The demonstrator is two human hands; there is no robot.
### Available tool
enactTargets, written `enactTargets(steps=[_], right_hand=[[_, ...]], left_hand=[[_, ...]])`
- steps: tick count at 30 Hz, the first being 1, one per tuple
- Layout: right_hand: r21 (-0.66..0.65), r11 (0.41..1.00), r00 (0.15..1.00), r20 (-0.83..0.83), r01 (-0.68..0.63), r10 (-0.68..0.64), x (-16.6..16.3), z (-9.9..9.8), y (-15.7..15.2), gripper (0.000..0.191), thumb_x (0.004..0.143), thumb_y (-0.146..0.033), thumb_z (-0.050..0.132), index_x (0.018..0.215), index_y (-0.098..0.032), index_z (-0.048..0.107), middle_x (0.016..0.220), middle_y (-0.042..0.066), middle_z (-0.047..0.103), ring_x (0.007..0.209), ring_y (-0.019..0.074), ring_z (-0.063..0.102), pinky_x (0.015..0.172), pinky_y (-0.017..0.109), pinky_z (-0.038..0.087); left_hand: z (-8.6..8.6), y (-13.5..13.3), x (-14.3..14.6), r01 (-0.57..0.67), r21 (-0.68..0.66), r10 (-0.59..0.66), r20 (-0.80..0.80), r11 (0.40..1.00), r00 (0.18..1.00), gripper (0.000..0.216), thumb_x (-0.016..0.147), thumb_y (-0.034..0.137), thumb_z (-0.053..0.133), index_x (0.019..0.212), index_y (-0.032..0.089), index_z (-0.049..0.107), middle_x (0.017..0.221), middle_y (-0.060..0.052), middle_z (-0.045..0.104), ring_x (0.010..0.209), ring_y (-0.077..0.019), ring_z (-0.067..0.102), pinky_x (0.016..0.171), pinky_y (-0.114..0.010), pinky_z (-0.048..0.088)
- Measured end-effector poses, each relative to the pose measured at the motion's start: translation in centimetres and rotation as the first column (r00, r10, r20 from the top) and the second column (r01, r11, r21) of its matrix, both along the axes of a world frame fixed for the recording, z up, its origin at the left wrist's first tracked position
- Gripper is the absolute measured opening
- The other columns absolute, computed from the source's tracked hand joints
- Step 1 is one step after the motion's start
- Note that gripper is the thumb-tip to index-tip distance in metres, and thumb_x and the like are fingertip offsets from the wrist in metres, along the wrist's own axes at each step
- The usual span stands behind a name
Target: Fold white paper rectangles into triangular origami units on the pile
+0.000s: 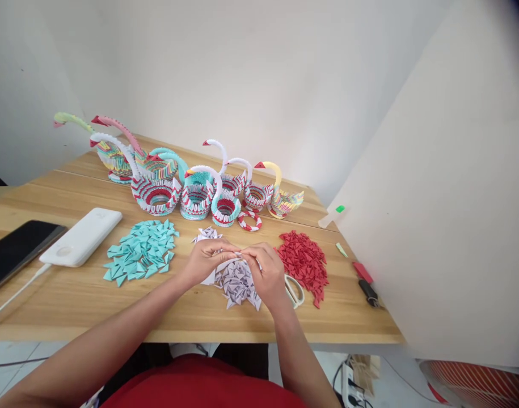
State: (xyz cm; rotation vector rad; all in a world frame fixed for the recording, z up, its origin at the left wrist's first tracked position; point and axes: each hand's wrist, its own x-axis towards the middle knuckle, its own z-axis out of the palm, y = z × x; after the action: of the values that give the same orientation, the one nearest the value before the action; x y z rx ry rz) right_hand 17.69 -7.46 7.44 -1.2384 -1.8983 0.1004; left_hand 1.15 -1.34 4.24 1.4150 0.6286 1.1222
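Observation:
My left hand [208, 259] and my right hand [265, 271] meet over a pile of white folded paper triangles [237, 283] on the wooden table [89, 306]. The fingers of both hands are pinched together on a small white paper piece [239, 254] held between them. A pile of teal paper triangles [140, 250] lies to the left of my hands. To the right lies a pile of red paper triangles [304, 262]. White-handled scissors [294, 290] rest beside my right wrist.
Several modular paper swans [195, 190] stand in a row at the back of the table, with a small red-and-white paper ring [249, 220]. A white power bank [81, 236] and a dark phone [16, 249] lie at the left. A white board [446, 215] leans at the right edge.

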Motion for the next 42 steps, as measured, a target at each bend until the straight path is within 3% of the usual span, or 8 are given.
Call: enactTargets(steps=[8, 12, 17, 20, 25, 35, 42], right_hand=[[-0.022, 1.000, 0.999, 0.041, 0.019, -0.018, 0.0, -0.7, 0.9, 0.019, 0.094, -0.023, 0.044, 0.089, -0.020, 0.062, 0.085, 0.006, 0.062, 0.084, 0.0187, 0.056, 0.076, 0.032, 0.045], [-0.078, 0.996, 0.990, -0.132, 0.037, -0.047, 0.0, -0.8, 1.2, 0.017, 0.089, -0.028, 0.052, 0.101, -0.021, 0.062, 0.089, 0.004, 0.064, 0.084, 0.0174, 0.059, 0.077, 0.031, 0.047], [-0.124, 0.992, 0.968, -0.252, -0.021, -0.011, -0.6, -0.6, 1.2, 0.016, 0.084, -0.033, 0.060, 0.095, -0.022, 0.064, 0.085, 0.003, 0.065, 0.078, 0.0168, 0.061, 0.073, 0.030, 0.049], [-0.083, 0.997, 0.964, -0.267, -0.013, -0.010, -1.1, -0.6, 1.0, 0.010, 0.086, -0.030, 0.058, 0.087, -0.022, 0.065, 0.082, 0.002, 0.066, 0.078, 0.0171, 0.062, 0.073, 0.029, 0.049], [-0.020, 1.000, 0.971, -0.238, -0.011, 0.006, -1.1, -0.5, 0.7, 0.010, 0.087, -0.026, 0.057, 0.085, -0.023, 0.066, 0.081, 0.002, 0.066, 0.077, 0.0169, 0.062, 0.072, 0.030, 0.048], [0.006, 0.999, 0.976, -0.212, -0.042, 0.042, -0.8, -0.6, 0.5, 0.011, 0.089, -0.022, 0.055, 0.087, -0.023, 0.066, 0.080, 0.003, 0.066, 0.077, 0.0164, 0.062, 0.071, 0.029, 0.048], [0.050, 0.998, 0.986, -0.159, -0.047, 0.054, -0.7, -0.7, 0.4, 0.010, 0.089, -0.019, 0.053, 0.087, -0.021, 0.063, 0.080, 0.002, 0.063, 0.076, 0.0159, 0.060, 0.071, 0.030, 0.047]], left_hand=[[0.2, 0.1, 0.0, -0.113, 0.152, 0.132, -0.125, 0.982, 0.983, 0.005, 0.071, 0.026, 0.073, 0.071, 0.021, 0.075, 0.072, -0.005, 0.068, 0.071, -0.0188, 0.058, 0.072, -0.027, 0.041], [0.2, 0.1, -0.1, -0.191, 0.042, 0.194, -0.054, 0.981, 0.980, 0.011, 0.072, 0.029, 0.073, 0.069, 0.019, 0.071, 0.069, -0.004, 0.066, 0.068, -0.0173, 0.057, 0.069, -0.026, 0.043], [0.2, -0.1, -0.1, -0.072, -0.053, 0.076, 0.077, 0.996, 0.994, 0.015, 0.076, 0.032, 0.069, 0.075, 0.016, 0.069, 0.066, -0.003, 0.065, 0.063, -0.0148, 0.058, 0.064, -0.025, 0.046], [0.3, -0.4, -0.1, -0.044, 0.039, 0.043, 0.029, 0.998, 0.999, 0.014, 0.076, 0.030, 0.068, 0.075, 0.017, 0.070, 0.067, -0.003, 0.065, 0.064, -0.0151, 0.059, 0.063, -0.025, 0.045], [1.0, -0.7, -0.4, -0.089, 0.236, 0.116, -0.100, 0.968, 0.988, 0.010, 0.079, 0.024, 0.065, 0.073, 0.018, 0.071, 0.067, -0.004, 0.066, 0.065, -0.0162, 0.060, 0.065, -0.024, 0.042], [1.2, -0.7, -0.4, -0.081, 0.357, 0.141, -0.145, 0.931, 0.979, 0.012, 0.081, 0.025, 0.063, 0.076, 0.019, 0.073, 0.068, -0.005, 0.066, 0.066, -0.0173, 0.058, 0.067, -0.026, 0.040], [0.4, -0.5, -0.3, -0.092, 0.567, 0.189, -0.113, 0.818, 0.975, 0.016, 0.087, 0.024, 0.058, 0.079, 0.014, 0.068, 0.067, -0.003, 0.064, 0.064, -0.0140, 0.057, 0.064, -0.024, 0.040]])
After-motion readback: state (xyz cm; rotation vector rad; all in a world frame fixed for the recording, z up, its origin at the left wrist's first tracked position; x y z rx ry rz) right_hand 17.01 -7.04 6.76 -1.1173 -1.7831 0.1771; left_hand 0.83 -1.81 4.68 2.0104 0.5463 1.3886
